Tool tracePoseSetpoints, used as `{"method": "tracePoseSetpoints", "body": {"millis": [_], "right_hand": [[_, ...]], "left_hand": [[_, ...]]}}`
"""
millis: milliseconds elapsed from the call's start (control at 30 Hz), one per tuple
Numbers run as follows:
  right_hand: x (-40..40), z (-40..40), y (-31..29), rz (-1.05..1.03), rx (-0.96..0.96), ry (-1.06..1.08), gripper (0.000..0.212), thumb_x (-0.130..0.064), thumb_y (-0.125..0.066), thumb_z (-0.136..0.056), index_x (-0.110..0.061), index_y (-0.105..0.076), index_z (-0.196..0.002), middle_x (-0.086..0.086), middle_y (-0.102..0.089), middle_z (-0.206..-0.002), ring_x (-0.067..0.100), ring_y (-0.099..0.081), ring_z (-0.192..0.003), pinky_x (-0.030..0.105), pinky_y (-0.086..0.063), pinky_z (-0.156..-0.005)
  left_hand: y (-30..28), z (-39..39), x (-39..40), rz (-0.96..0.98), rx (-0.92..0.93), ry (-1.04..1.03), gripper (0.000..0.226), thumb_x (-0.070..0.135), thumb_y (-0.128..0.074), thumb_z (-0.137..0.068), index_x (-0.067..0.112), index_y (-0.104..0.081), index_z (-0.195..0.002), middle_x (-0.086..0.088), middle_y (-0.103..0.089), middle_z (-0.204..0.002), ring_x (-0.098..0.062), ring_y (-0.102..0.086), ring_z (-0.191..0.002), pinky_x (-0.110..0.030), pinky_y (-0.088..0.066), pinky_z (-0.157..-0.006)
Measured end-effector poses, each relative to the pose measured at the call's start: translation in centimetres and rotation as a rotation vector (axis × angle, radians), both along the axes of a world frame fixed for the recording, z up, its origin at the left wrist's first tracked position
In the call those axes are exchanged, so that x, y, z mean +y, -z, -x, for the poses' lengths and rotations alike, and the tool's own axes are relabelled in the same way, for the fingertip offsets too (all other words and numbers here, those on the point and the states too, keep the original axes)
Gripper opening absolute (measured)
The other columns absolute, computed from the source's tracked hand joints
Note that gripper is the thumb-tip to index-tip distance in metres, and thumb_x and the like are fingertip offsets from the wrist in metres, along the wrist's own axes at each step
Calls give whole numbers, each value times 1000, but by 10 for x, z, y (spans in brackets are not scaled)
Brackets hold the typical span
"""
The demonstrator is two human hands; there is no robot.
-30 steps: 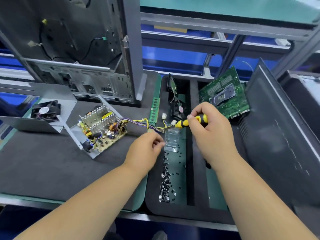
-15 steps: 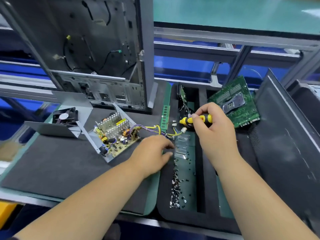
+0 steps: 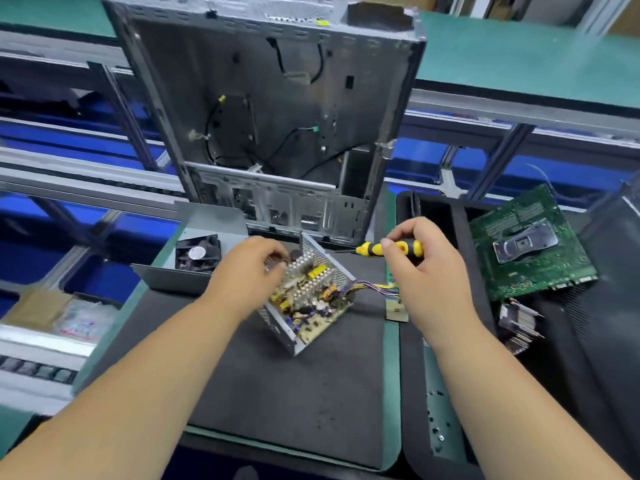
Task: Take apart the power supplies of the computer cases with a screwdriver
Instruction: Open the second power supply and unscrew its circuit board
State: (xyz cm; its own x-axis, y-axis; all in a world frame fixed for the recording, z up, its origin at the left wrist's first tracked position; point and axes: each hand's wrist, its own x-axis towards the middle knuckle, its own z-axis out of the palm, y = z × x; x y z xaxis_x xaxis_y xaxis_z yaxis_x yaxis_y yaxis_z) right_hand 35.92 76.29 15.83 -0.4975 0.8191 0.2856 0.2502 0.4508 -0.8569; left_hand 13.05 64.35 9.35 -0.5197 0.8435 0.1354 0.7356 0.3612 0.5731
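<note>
The opened power supply [image 3: 311, 299] lies tilted on the dark foam mat [image 3: 294, 393], its circuit board and heat sinks bare, a bundle of coloured wires running right. My left hand [image 3: 249, 275] has its curled fingers on the unit's far left edge. My right hand [image 3: 426, 271] grips the yellow-and-black screwdriver [image 3: 398, 248], whose tip points left, above the unit's mesh wall. The supply's removed cover with its fan [image 3: 197, 252] lies to the left.
An empty computer case [image 3: 277, 116] stands upright behind the mat. A green motherboard [image 3: 530, 244] and a heat sink [image 3: 516, 327] lie at right. A black tray [image 3: 412, 410] holds several loose screws. A green conveyor runs behind.
My left hand moved from the screw tray to the power supply's far edge. My right hand carried the screwdriver left, above the unit. The camera view shifted left and up.
</note>
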Motion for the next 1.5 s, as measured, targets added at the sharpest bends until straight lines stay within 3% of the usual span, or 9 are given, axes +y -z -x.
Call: {"method": "tracePoseSetpoints", "body": {"millis": [233,300,500,633,833,967,1233,1367,1500], "right_hand": [[-22,42,-2,-37,-63,66,8,-34,-60,-91,-29,-56,-87,-10,-49,-62,7,-41,-52,24,-39,-57],[-26,48,-6,-38,-64,115,8,-36,-59,-90,-29,-57,-87,-9,-49,-61,8,-41,-51,32,-41,-58],[-41,53,-18,-70,-73,256,10,-38,-59,-86,-29,-56,-84,-8,-51,-64,9,-44,-55,25,-39,-53],[-51,41,-19,-42,-57,332,8,-27,-61,-92,-27,-57,-85,0,-53,-66,19,-47,-58,26,-38,-52],[-58,14,-20,-15,-59,389,15,-23,-62,-94,-26,-55,-81,-11,-45,-57,7,-36,-51,14,-32,-49],[-58,-6,-18,-19,-72,414,17,-23,-63,-94,-26,-54,-80,-13,-45,-56,7,-37,-51,14,-32,-49],[-59,-38,-13,-7,-75,376,14,-24,-64,-92,-26,-55,-81,-13,-47,-58,7,-40,-52,14,-34,-48],[-60,-53,-12,-38,-131,366,14,-26,-69,-88,-29,-57,-81,-14,-60,-78,6,-53,-70,15,-40,-56],[-56,-58,-10,-40,-201,314,15,-28,-68,-89,-30,-57,-81,-14,-60,-81,8,-55,-76,32,-48,-66]], "left_hand": [[1,59,14,143,69,207,43,35,-62,-95,30,-52,-136,6,-52,-135,-17,-50,-124,-38,-45,-102],[-4,66,31,151,116,326,46,38,-60,-96,30,-48,-140,6,-50,-138,-18,-46,-129,-37,-40,-105],[-16,63,76,387,347,568,54,54,-52,-96,19,-54,-138,-4,-56,-133,-27,-51,-123,-42,-43,-101],[-18,59,85,426,430,549,52,60,-57,-91,18,-63,-120,-3,-59,-114,-26,-55,-108,-40,-48,-88],[-19,51,84,491,513,436,51,71,-49,-88,21,-57,-88,3,-59,-83,-21,-59,-80,-37,-54,-71],[-10,38,73,486,544,387,58,73,-37,-92,20,-56,-82,3,-56,-71,-18,-56,-68,-31,-43,-54],[-1,-10,49,470,408,254,39,52,-32,-103,20,-51,-92,0,-53,-84,-26,-55,-82,-35,-44,-65],[-1,-29,42,500,308,222,30,44,-35,-103,19,-49,-93,-4,-59,-93,-27,-54,-84,-34,-43,-68],[-1,-39,40,496,243,182,23,35,-36,-102,18,-48,-93,-3,-56,-93,-28,-51,-85,-34,-41,-68]]}}
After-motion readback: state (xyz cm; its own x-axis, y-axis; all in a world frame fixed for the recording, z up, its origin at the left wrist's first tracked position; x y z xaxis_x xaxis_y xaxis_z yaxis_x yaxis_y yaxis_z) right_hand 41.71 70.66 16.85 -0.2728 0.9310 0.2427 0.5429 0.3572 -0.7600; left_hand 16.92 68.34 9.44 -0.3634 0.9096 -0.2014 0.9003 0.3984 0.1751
